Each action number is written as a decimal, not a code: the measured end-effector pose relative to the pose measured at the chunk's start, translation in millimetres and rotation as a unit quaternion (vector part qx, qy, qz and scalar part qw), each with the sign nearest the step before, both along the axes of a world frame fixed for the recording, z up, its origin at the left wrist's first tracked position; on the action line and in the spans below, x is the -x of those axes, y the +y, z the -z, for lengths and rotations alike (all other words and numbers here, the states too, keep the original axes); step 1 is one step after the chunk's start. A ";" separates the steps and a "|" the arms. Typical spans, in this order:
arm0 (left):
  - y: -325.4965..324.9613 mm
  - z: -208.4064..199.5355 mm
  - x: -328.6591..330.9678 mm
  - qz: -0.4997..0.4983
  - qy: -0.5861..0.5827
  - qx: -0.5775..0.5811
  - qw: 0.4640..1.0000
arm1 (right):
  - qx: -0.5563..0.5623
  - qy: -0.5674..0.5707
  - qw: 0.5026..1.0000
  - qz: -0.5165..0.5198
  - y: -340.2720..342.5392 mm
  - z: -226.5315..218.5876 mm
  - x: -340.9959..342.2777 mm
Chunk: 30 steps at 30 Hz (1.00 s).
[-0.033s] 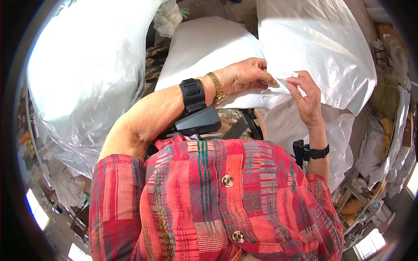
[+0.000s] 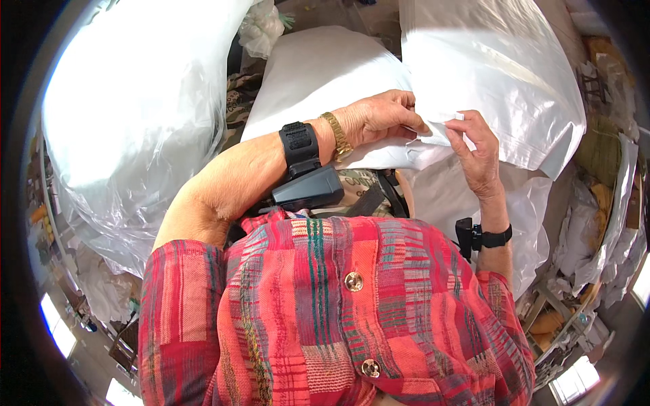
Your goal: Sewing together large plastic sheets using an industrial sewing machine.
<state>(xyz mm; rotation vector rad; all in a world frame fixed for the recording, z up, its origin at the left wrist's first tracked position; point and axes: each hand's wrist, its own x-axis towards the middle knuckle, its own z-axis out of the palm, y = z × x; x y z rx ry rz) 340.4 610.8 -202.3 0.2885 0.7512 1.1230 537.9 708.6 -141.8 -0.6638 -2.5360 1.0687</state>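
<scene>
A large white plastic bag [image 2: 318, 74] lies across my lap, its near corner drawn up between my hands. My left hand [image 2: 384, 118], with a gold watch [image 2: 337, 135] on the wrist, is closed with thumb and fingers on the bag's edge. Close by on the right, my right hand [image 2: 478, 150] pinches a small folded bit of the same white plastic [image 2: 437, 128] between thumb and forefinger. Exactly how the plastic is folded between the fingertips is too small to tell.
A big translucent plastic bag [image 2: 135, 115] bulges at the left. Another glossy white plastic bag [image 2: 501, 81] stands at the far right, just beyond my right hand. A crumpled clear bag [image 2: 261, 30] sits at the back. Loose pale sheets [image 2: 613, 216] hang along the right side.
</scene>
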 end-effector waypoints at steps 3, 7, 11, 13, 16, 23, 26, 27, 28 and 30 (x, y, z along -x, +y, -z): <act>-1.8 -0.6 2.4 0.014 0.003 -0.010 1.000 | -0.036 0.021 0.999 0.022 -2.4 2.4 1.0; -3.1 -3.6 3.7 0.023 0.000 -0.023 0.999 | -0.047 0.053 0.997 0.004 -1.3 5.4 -0.3; -3.1 -4.8 4.3 0.020 0.009 -0.025 0.999 | -0.062 0.010 0.998 -0.026 0.0 4.4 -3.9; -3.2 -4.5 5.0 0.021 0.008 -0.024 0.999 | -0.029 -0.021 0.999 -0.012 -0.7 2.8 -5.3; -4.0 -4.0 5.7 0.023 0.006 -0.015 1.000 | -0.044 -0.009 0.999 -0.024 -2.4 1.1 -6.1; -4.5 -7.0 5.6 0.016 0.007 -0.008 1.000 | -0.066 -0.036 0.997 -0.028 -2.5 4.2 -4.3; -4.5 -7.7 6.1 0.016 0.002 -0.012 1.000 | -0.056 -0.039 0.997 -0.022 -2.1 4.6 -4.5; -4.6 -7.5 6.1 0.016 -0.001 -0.017 1.000 | -0.061 -0.040 0.997 -0.026 -2.0 4.4 -4.7; -4.8 -7.1 6.1 0.016 -0.002 -0.017 1.000 | -0.067 -0.040 0.997 -0.029 -2.1 4.1 -4.7; -4.9 -5.9 5.8 0.013 -0.002 -0.023 1.000 | -0.096 -0.039 0.994 -0.045 -2.4 3.9 -4.5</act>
